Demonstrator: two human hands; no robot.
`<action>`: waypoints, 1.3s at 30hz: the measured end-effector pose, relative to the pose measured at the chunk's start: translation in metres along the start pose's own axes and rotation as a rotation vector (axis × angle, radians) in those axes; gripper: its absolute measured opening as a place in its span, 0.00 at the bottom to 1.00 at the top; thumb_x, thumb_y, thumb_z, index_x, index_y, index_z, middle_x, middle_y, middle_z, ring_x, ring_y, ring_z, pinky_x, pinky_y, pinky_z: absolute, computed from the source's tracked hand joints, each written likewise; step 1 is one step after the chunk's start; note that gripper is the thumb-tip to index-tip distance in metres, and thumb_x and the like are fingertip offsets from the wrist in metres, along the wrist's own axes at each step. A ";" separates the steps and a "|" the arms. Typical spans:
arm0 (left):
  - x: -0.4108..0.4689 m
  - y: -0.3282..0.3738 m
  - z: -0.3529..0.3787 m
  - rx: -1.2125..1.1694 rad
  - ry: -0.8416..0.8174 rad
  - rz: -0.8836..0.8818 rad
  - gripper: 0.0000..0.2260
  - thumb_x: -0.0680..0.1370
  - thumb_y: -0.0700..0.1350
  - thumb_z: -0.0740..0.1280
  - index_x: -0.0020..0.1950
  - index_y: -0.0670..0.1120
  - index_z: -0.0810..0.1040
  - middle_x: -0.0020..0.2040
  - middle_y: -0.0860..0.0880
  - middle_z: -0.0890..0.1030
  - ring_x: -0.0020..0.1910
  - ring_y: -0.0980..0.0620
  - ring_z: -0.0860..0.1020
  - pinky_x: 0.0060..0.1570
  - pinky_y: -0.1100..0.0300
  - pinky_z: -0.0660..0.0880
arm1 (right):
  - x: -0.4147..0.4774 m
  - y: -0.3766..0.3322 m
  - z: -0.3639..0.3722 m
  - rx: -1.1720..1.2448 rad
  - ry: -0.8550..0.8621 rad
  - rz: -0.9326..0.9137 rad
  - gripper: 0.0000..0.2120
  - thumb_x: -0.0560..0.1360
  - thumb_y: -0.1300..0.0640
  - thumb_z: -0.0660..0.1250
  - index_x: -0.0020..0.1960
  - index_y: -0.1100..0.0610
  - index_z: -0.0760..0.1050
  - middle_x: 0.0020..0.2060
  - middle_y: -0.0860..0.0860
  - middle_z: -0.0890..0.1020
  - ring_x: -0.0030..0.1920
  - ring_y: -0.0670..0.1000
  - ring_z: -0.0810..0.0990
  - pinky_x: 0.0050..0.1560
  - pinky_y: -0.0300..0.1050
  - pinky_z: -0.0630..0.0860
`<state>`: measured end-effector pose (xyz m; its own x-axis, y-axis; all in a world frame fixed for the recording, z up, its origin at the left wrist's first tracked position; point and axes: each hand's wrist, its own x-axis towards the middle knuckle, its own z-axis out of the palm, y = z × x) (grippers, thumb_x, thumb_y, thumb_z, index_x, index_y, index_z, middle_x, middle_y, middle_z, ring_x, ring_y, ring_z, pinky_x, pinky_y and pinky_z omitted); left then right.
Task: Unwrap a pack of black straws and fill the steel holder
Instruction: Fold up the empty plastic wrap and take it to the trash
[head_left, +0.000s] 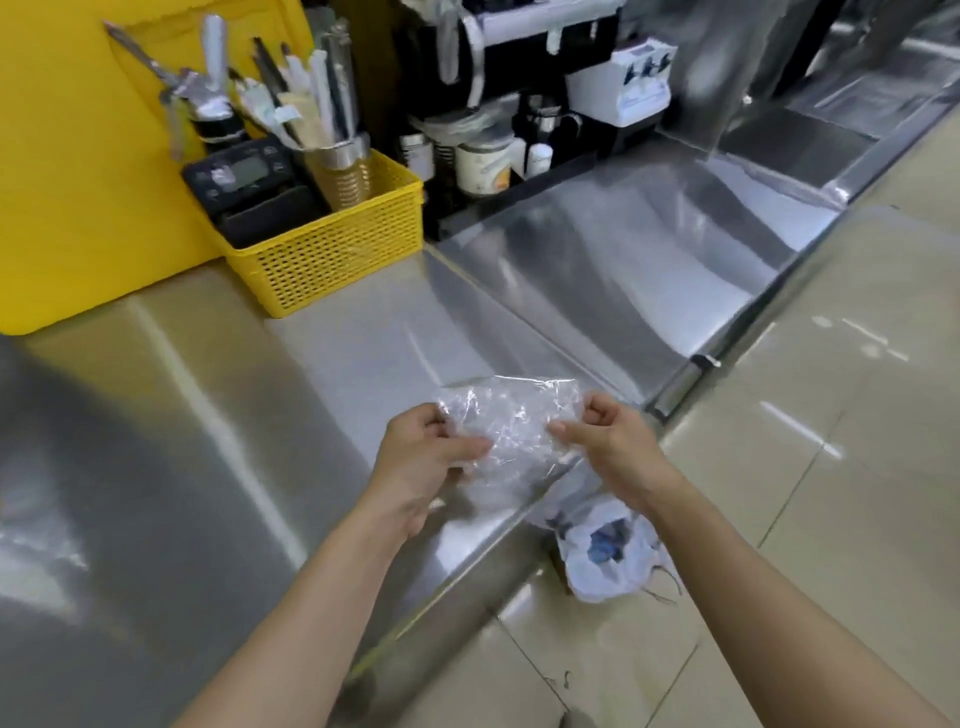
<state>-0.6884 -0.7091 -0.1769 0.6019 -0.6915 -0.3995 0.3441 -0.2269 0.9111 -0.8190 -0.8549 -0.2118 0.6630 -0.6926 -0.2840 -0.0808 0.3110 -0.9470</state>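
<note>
Two bare hands, the left hand (426, 457) and the right hand (613, 441), share one crumpled clear plastic wrapper (506, 421). One yellow perforated plastic basket (332, 249) carries one steel straw holder (340, 156) and one black digital scale (244, 174). One white bag-lined bin (605, 553) stands below the steel counter's (208, 415) front edge.

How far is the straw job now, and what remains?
Done, it seems: the steel holder in the yellow basket already holds straws, some dark. In hand: the left hand and right hand crumple an empty clear wrapper. Left: probably only discarding it, perhaps into the bag on the floor.
</note>
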 end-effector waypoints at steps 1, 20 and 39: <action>0.004 -0.002 0.024 0.002 0.003 0.008 0.11 0.67 0.30 0.72 0.42 0.40 0.72 0.32 0.48 0.77 0.26 0.56 0.76 0.21 0.68 0.69 | 0.000 -0.001 -0.023 0.017 0.037 0.006 0.35 0.50 0.54 0.82 0.50 0.68 0.72 0.42 0.61 0.71 0.43 0.57 0.71 0.47 0.51 0.71; 0.154 -0.307 0.263 0.737 -0.130 0.018 0.12 0.76 0.32 0.60 0.47 0.48 0.77 0.51 0.45 0.79 0.52 0.46 0.76 0.51 0.60 0.69 | 0.040 0.236 -0.281 -0.540 0.561 0.179 0.08 0.73 0.58 0.67 0.42 0.54 0.67 0.30 0.44 0.69 0.32 0.48 0.70 0.38 0.46 0.67; 0.354 -0.581 0.264 1.740 -0.696 -0.268 0.12 0.76 0.41 0.61 0.59 0.43 0.76 0.60 0.43 0.78 0.60 0.45 0.76 0.56 0.57 0.72 | 0.236 0.520 -0.319 -1.742 -0.224 0.460 0.15 0.77 0.54 0.59 0.62 0.56 0.73 0.63 0.55 0.75 0.66 0.56 0.69 0.69 0.50 0.60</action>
<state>-0.8662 -1.0032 -0.8208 0.1518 -0.5406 -0.8275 -0.9122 -0.3989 0.0932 -0.9415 -1.0641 -0.8194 0.4302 -0.6209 -0.6553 -0.7694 -0.6319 0.0936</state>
